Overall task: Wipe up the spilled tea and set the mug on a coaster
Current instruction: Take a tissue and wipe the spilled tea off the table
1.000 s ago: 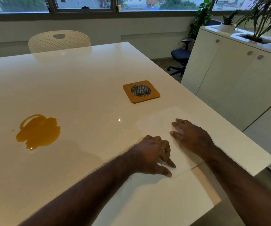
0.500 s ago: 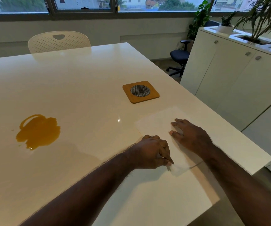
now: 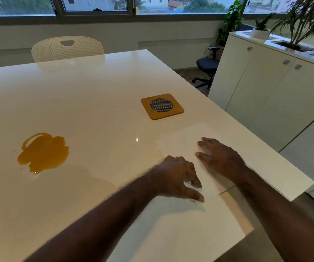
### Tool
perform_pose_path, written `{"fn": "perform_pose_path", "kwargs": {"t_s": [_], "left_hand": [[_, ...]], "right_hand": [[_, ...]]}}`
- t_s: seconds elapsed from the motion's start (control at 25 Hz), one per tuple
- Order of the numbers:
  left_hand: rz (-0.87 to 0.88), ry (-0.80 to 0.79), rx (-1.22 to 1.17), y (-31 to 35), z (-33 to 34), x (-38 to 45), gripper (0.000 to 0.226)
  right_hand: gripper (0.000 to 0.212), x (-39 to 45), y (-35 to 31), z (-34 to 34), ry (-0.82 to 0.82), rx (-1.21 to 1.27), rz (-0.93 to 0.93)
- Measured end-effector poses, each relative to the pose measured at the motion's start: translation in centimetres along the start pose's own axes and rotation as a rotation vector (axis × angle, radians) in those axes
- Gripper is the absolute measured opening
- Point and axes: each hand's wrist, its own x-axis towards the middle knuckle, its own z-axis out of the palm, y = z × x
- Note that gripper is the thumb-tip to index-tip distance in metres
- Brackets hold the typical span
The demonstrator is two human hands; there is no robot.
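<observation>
A brown puddle of spilled tea (image 3: 42,153) lies on the left of the white table (image 3: 88,95). A square wooden coaster (image 3: 162,106) with a round mesh centre sits further back to the right. A flat white paper napkin (image 3: 180,140) lies near the table's right front edge. My right hand (image 3: 218,157) rests flat on the napkin, fingers spread. My left hand (image 3: 178,178) touches the napkin's near corner with thumb and fingers extended. No mug is in view.
A white perforated chair (image 3: 67,48) stands at the table's far side. White cabinets (image 3: 265,87) with potted plants (image 3: 301,19) on top run along the right. A dark office chair (image 3: 207,67) is behind them. The table edge is close to my right forearm.
My left hand curled at the napkin's near corner half a second ago and lifted it slightly; now its fingers are stretched out again over that corner. My right hand stayed in place.
</observation>
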Motion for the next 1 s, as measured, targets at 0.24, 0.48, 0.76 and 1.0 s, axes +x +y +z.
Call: {"fn": "perform_pose_path", "kwargs": {"t_s": [0.24, 0.48, 0.76, 1.0], "left_hand": [[0.077, 0.066, 0.209, 1.8, 1.8, -0.4, 0.046], [0.054, 0.084, 0.073, 1.9, 1.6, -0.6, 0.02], [-0.049, 0.008, -0.16, 1.4, 0.2, 0.0, 0.022], [-0.106, 0.066, -0.325, 0.8, -0.4, 0.3, 0.023]], "right_hand": [[0.054, -0.1, 0.0, 0.0, 0.01, 0.012, 0.004], [0.055, 0.0, 0.3, 0.2, 0.011, 0.015, -0.003], [0.056, 0.3, 0.5, 0.3, 0.001, 0.0, 0.0], [0.056, 0.1, 0.1, -0.1, -0.025, 0.004, -0.009]]}}
